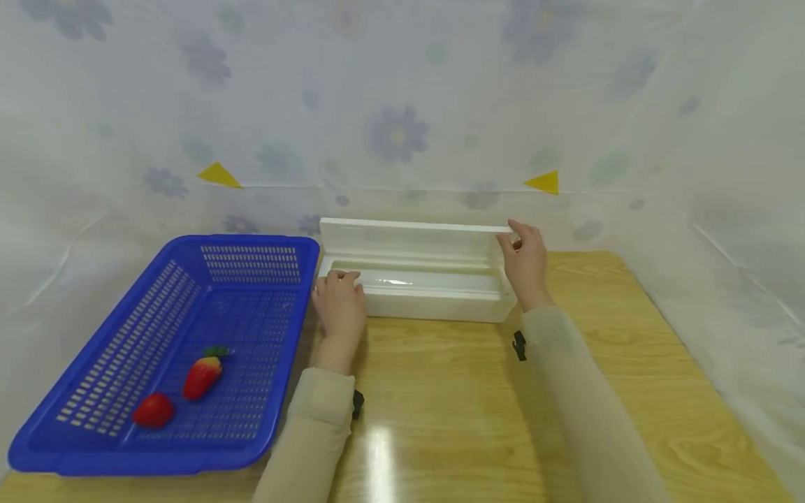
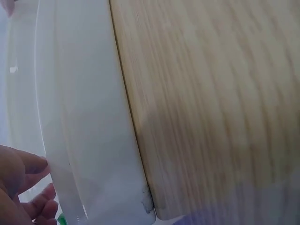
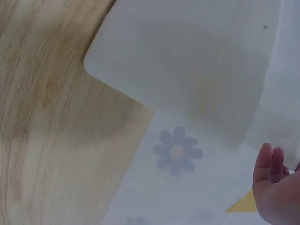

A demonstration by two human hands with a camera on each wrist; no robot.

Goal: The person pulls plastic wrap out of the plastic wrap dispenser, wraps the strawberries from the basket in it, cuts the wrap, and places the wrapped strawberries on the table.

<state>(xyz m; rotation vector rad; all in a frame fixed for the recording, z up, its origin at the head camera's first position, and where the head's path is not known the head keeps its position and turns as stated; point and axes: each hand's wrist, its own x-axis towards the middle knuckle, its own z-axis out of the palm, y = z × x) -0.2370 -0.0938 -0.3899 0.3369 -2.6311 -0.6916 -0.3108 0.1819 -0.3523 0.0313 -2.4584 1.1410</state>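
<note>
A long white box (image 1: 434, 305) stands at the table's back, its hinged lid (image 1: 415, 237) raised. My left hand (image 1: 339, 307) grips the box's left end, fingers bent over the rim. In the left wrist view, the left hand (image 2: 18, 187) has its thumb tip against the box's edge (image 2: 93, 117); a small green thing (image 2: 62, 219) shows beside the fingers, too little to identify. The lid's right corner is pinched by my right hand (image 1: 527, 265). The right wrist view shows the right hand (image 3: 281, 192) at the lid's corner, its fingertips partly cut off by the frame.
Left of the box, a blue basket (image 1: 292, 349) holds a red strawberry with green leaves (image 1: 202, 378) and another red fruit (image 1: 154, 411). Behind the wooden table (image 1: 440, 391) hangs a flowered curtain (image 1: 396, 84) with two yellow triangles.
</note>
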